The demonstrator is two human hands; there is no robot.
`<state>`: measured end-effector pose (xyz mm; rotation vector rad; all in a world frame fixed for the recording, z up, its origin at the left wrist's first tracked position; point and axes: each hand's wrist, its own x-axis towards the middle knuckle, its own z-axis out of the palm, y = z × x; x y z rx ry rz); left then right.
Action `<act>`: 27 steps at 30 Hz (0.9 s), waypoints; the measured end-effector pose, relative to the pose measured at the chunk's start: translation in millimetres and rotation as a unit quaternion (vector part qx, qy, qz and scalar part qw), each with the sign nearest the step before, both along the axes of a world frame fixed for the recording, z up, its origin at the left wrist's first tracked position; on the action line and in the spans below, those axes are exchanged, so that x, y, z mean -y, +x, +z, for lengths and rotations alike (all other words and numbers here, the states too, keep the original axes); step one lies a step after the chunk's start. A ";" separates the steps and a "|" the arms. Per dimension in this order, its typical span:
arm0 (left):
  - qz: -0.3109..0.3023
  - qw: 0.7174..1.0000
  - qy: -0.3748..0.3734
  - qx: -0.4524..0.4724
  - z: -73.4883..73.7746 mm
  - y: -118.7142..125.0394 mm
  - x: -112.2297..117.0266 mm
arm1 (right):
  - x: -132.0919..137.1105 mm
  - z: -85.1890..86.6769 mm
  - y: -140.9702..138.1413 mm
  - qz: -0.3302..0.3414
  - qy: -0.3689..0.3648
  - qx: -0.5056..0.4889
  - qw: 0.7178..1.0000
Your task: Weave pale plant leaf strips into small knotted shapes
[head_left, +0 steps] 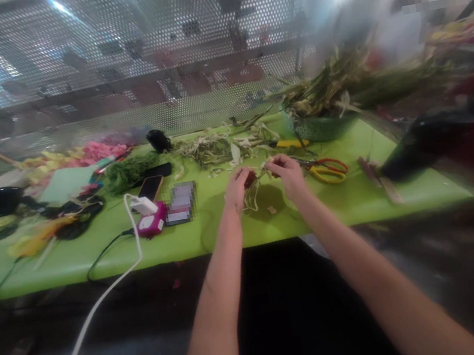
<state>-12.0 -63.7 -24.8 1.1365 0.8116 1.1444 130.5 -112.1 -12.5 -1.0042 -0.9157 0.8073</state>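
Note:
My left hand and my right hand are close together over the green table, both with fingers pinched. Between them is a small dark red piece with pale dried strips hanging from it; both hands grip it. The picture is blurred, so the exact shape of the piece is unclear. Orange-handled scissors lie just right of my right hand.
A pile of dried leaf strips lies behind my hands; a green basket holds long leaves. Left are a pink device with a white cable, phones, green moss and pink and yellow bits. A perforated metal screen backs the table.

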 end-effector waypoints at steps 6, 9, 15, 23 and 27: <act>0.011 0.997 0.061 -0.036 7.0 -5.2 3.4 | -0.2 1.4 -1.0 -0.021 -0.023 0.046 0.998; -0.044 0.991 0.091 -0.089 7.9 -3.2 4.6 | -1.4 0.2 -2.1 -0.023 -0.014 0.078 0.997; -0.071 0.984 0.108 -0.123 0.9 -1.4 -0.7 | 3.9 3.5 -6.9 -0.010 -0.003 0.095 0.995; -0.065 0.983 0.114 -0.129 10.3 -6.1 4.5 | 13.6 13.2 -10.0 -0.009 -0.020 0.094 0.995; -0.087 0.987 0.089 -0.100 16.3 -5.6 11.7 | 15.0 15.7 -6.1 0.046 -0.042 0.034 0.998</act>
